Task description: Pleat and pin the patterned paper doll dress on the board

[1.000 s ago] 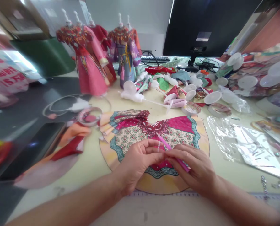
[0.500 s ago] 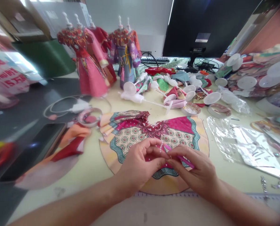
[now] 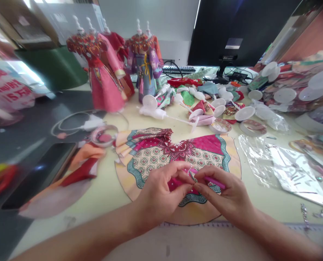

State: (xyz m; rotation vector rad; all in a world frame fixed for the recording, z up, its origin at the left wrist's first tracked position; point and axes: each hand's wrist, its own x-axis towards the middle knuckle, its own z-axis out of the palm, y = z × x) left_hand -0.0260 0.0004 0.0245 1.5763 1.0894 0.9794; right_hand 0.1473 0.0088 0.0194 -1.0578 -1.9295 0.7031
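Observation:
Over the patterned semicircular cloth (image 3: 150, 159), my two hands meet at the fingertips. My left hand (image 3: 167, 188) pinches a small string of pearly beads (image 3: 191, 170), which loops above its fingers. Thumb and forefinger of my right hand (image 3: 221, 192) are pressed together at the same spot, and a pink pen-like tool (image 3: 215, 182) is held across that palm. The tiny piece between the fingertips is too small to make out. The cloth lies flat, with its pleated left end bunched.
Dressed doll forms (image 3: 104, 83) stand at the back left, near a monitor (image 3: 240, 32). Doll parts and white stands (image 3: 149, 102) lie behind the cloth. A phone (image 3: 42, 174) and fabric scraps are at left, clear bags (image 3: 297, 174) and a chain (image 3: 304, 215) at right.
The bead string has dropped lower between my hands. The pink tool has tilted closer to level, and my fingers have shifted slightly.

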